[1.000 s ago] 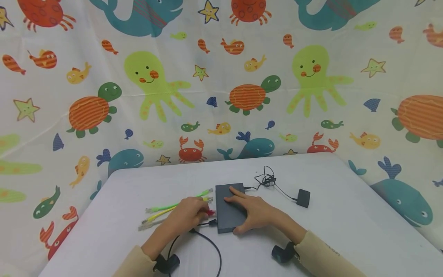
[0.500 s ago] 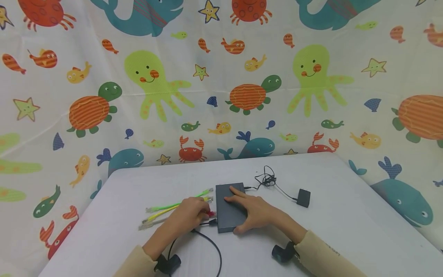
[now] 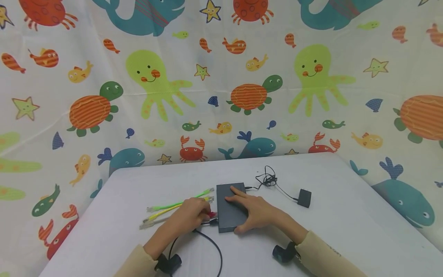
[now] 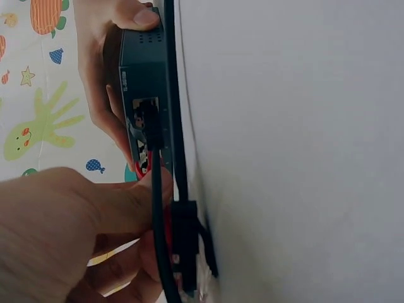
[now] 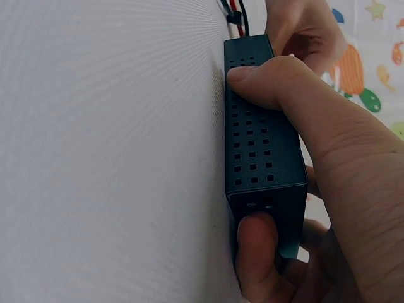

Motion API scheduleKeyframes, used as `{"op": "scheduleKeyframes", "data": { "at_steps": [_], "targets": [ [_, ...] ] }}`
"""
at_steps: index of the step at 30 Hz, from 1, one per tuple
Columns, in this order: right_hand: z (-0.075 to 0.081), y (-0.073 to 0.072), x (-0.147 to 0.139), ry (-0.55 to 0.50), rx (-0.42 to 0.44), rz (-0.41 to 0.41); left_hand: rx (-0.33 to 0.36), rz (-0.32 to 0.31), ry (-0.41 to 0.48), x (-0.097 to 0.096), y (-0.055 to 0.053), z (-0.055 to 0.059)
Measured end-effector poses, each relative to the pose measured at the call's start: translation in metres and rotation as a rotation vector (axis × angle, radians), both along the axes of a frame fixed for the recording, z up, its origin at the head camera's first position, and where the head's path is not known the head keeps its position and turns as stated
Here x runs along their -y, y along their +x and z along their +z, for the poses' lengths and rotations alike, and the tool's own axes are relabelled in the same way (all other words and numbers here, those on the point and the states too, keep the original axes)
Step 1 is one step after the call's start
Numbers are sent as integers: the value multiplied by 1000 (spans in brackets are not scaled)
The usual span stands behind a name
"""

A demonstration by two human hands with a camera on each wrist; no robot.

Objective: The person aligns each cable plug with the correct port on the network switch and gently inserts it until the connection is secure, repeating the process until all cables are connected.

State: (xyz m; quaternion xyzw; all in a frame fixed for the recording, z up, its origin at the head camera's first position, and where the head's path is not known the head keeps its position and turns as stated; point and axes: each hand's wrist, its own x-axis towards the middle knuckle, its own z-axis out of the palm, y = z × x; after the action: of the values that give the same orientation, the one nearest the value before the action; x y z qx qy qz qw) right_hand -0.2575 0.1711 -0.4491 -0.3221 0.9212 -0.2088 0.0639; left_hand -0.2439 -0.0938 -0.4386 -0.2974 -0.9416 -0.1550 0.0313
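A dark network switch (image 3: 227,220) lies flat on the white table, its port side facing left. My right hand (image 3: 255,211) grips it from the right, fingers spread over the top and thumb on the near side; the right wrist view shows the thumb on the vented side wall (image 5: 252,151). My left hand (image 3: 188,213) pinches a red network cable (image 3: 212,214) right at the port side. In the left wrist view, red (image 4: 142,169) shows at the ports beyond the thumb, partly hidden by a black cable (image 4: 158,208) plugged into the neighbouring port.
Green (image 3: 204,193), yellow (image 3: 164,212) and grey (image 3: 147,225) network cables lie left of the switch, partly under my left forearm. A power adapter (image 3: 304,198) sits at right, its coiled cord (image 3: 268,179) running to the switch. The black cable loops towards the front edge.
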Motion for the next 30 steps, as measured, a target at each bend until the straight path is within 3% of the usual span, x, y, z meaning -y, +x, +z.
{"op": "scheduleKeyframes", "data": {
  "at_steps": [8,17,21,30],
  "targets": [
    [0,0,2,-4,5,5,-49,-32,32,6,0,-1],
    [0,-1,2,2,-1,10,-30,-54,34,6,-3,1],
    [0,-1,1,3,6,4,-12,-54,34,5,-3,3],
    [-2,-1,0,-9,-9,2,-55,-5,13,1,-2,-1]
  ]
}}
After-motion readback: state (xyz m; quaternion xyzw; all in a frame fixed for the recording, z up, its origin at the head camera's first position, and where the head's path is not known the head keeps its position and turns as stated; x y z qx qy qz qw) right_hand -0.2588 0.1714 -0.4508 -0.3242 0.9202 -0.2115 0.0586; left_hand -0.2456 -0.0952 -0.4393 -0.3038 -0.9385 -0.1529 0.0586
